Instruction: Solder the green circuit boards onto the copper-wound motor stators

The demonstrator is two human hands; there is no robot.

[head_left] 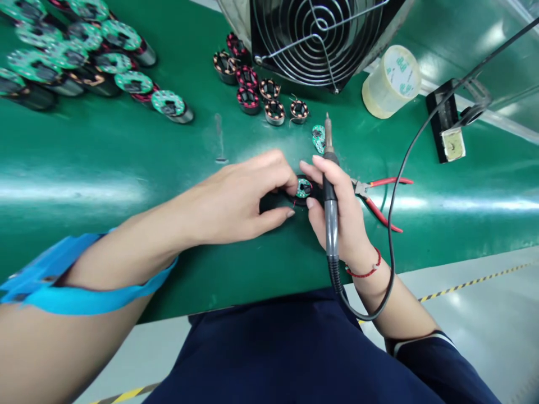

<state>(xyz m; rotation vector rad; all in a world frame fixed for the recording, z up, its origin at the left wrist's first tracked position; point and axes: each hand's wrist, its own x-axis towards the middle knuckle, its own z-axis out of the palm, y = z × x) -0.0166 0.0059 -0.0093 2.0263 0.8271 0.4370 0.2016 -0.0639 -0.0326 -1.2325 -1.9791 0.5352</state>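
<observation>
A small round green circuit board (304,188) sits in the middle of the bench on a dark round part that is mostly hidden. My left hand (252,196) reaches in from the left, fingers bent, the fingertips against the board's left edge and the thumb just below. A short red wire pokes out there. In my right hand (343,205) is a soldering iron (332,224), held upright between thumb and fingers, its tip pointing away from me. Those right fingertips rest close to the board's right side. Beyond them lie loose green circuit boards (319,138).
Red-handled cutting pliers (362,189) lie open to the right. Several copper-wound stators (274,112) stand before a fan (320,39). Many board-topped motor parts (67,55) fill the back left. A tape roll (391,82) and iron stand (446,123) are at right; the iron's cable (404,163) loops across.
</observation>
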